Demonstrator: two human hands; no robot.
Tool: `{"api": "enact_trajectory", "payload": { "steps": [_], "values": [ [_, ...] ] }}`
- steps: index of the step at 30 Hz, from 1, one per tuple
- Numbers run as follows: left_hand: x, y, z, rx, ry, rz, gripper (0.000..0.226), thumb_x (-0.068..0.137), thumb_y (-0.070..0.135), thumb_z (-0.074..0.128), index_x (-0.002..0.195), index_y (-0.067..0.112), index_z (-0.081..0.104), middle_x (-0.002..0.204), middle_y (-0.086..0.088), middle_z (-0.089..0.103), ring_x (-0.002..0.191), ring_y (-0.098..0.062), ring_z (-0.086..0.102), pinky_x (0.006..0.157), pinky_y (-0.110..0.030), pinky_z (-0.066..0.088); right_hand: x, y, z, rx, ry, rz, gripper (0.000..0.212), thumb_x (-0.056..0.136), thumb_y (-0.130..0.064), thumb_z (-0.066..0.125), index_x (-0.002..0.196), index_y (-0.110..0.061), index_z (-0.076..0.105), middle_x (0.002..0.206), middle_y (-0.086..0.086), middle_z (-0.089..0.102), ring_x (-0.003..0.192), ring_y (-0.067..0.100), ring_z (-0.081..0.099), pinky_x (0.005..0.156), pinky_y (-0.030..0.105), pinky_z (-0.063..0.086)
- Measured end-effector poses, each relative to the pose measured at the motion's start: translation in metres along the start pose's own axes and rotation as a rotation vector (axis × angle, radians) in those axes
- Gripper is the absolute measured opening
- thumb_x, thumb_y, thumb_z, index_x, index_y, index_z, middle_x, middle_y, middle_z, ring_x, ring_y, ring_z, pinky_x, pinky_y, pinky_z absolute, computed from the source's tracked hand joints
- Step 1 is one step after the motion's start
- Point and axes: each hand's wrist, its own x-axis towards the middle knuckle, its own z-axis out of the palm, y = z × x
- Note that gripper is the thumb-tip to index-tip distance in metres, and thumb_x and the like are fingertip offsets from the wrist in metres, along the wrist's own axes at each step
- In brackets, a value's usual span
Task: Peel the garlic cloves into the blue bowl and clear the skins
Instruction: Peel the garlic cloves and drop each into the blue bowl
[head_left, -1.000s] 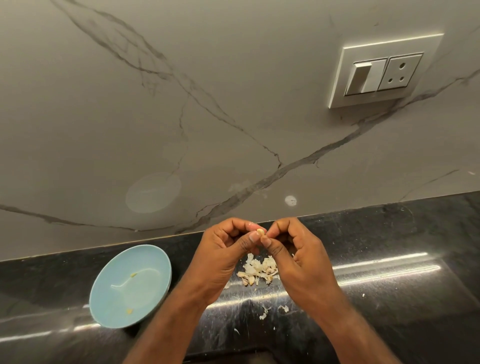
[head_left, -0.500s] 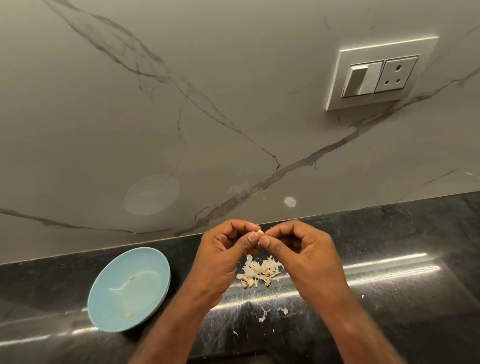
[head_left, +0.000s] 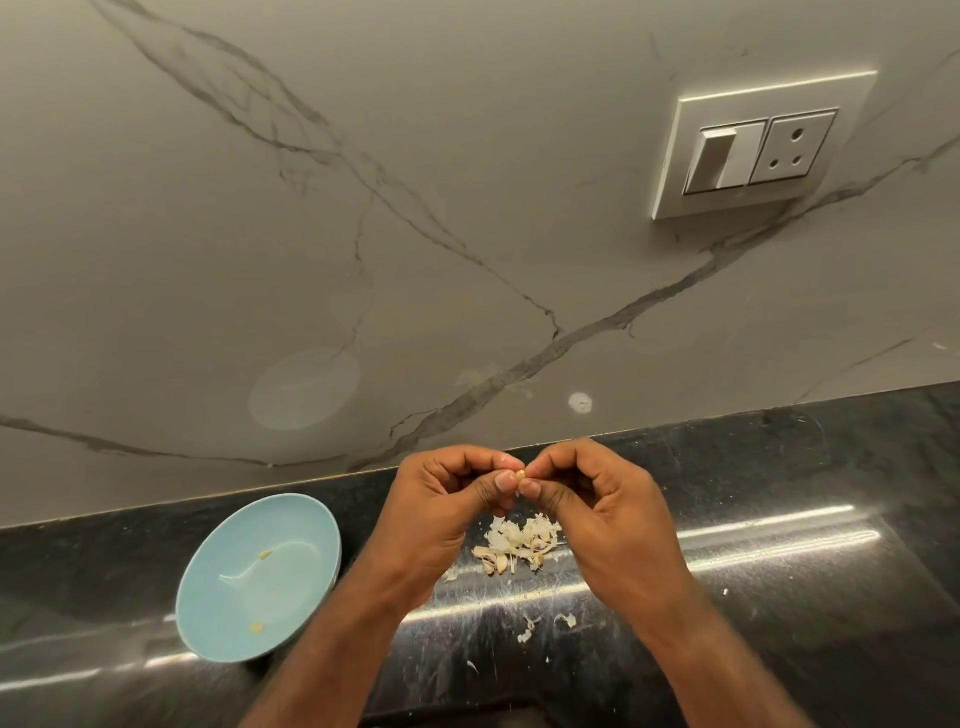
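Observation:
My left hand (head_left: 441, 512) and my right hand (head_left: 605, 514) meet fingertip to fingertip above the counter, both pinching a small garlic clove (head_left: 520, 473); only its pale tip shows between the fingers. Directly below them lies a pile of garlic cloves and papery skins (head_left: 517, 543) on the black counter. The blue bowl (head_left: 244, 618) sits to the left of my left forearm, holding two small peeled pieces.
Loose skin flakes (head_left: 530, 629) are scattered on the glossy black counter (head_left: 779, 597) in front of the pile. Behind it rises a grey marble wall with a switch and socket plate (head_left: 758, 145) at upper right. The counter's near edge runs along the bottom.
Both hands stay together on the clove, with only small finger shifts. The view has tilted slightly; bowl and pile have not moved.

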Motion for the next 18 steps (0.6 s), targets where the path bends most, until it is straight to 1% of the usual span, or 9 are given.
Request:
{"api": "enact_trajectory", "payload": {
  "steps": [3,7,9,12,14,16,18],
  "values": [
    [-0.001,0.001,0.0,0.014,0.0,-0.005,0.014,0.072,0.015,0.072,0.084,0.011,0.077,0.076,-0.008,0.074,0.068,-0.015,0.067,0.065,-0.022,0.055,0.0,0.001,0.0,-0.047,-0.006,-0.044,0.014,0.089,-0.008,0.071,0.086,-0.021,0.069,0.083,-0.004,0.07,0.084,0.02,0.069,0.076,0.038,0.059],
    [-0.001,0.002,0.001,0.01,0.002,0.002,0.016,0.073,0.015,0.071,0.086,0.008,0.076,0.075,-0.008,0.074,0.066,-0.014,0.066,0.064,-0.021,0.054,0.0,0.004,0.001,-0.132,-0.018,-0.111,0.015,0.092,-0.007,0.069,0.087,-0.021,0.065,0.083,-0.007,0.066,0.082,0.018,0.066,0.072,0.031,0.057],
    [-0.001,0.003,0.003,-0.004,0.004,0.01,0.017,0.073,0.014,0.071,0.088,0.005,0.075,0.074,-0.007,0.073,0.066,-0.013,0.065,0.063,-0.021,0.054,0.001,0.005,0.003,-0.139,-0.024,-0.116,0.013,0.094,-0.009,0.066,0.089,-0.02,0.063,0.083,-0.006,0.065,0.081,0.018,0.066,0.07,0.03,0.056],
    [-0.002,0.002,0.006,-0.042,0.018,0.014,0.017,0.075,0.013,0.069,0.089,0.004,0.073,0.075,-0.006,0.073,0.068,-0.013,0.066,0.064,-0.02,0.054,0.001,0.005,0.004,-0.094,-0.021,-0.135,0.007,0.095,-0.015,0.063,0.09,-0.019,0.06,0.083,-0.007,0.066,0.081,0.015,0.069,0.07,0.022,0.055],
    [-0.002,0.0,0.008,-0.088,0.034,0.005,0.017,0.075,0.012,0.069,0.09,0.004,0.073,0.078,-0.007,0.073,0.071,-0.014,0.066,0.066,-0.021,0.054,0.0,0.005,0.004,-0.081,-0.016,-0.136,0.005,0.095,-0.021,0.063,0.09,-0.023,0.06,0.083,-0.009,0.067,0.081,0.015,0.07,0.07,0.023,0.056],
    [-0.003,-0.002,0.01,-0.133,0.051,-0.014,0.015,0.075,0.012,0.069,0.088,0.006,0.073,0.081,-0.008,0.072,0.074,-0.015,0.066,0.067,-0.022,0.055,-0.001,0.004,0.003,-0.072,0.005,-0.112,0.01,0.093,-0.023,0.067,0.088,-0.028,0.061,0.082,-0.008,0.068,0.079,0.017,0.07,0.068,0.031,0.058],
    [-0.003,-0.003,0.011,-0.157,0.062,-0.03,0.014,0.075,0.013,0.069,0.087,0.008,0.074,0.083,-0.009,0.073,0.076,-0.016,0.066,0.068,-0.022,0.055,-0.001,0.002,0.0,-0.039,0.024,-0.076,0.013,0.089,-0.024,0.072,0.085,-0.029,0.061,0.08,-0.005,0.067,0.075,0.019,0.068,0.067,0.037,0.058]
  ]
}}
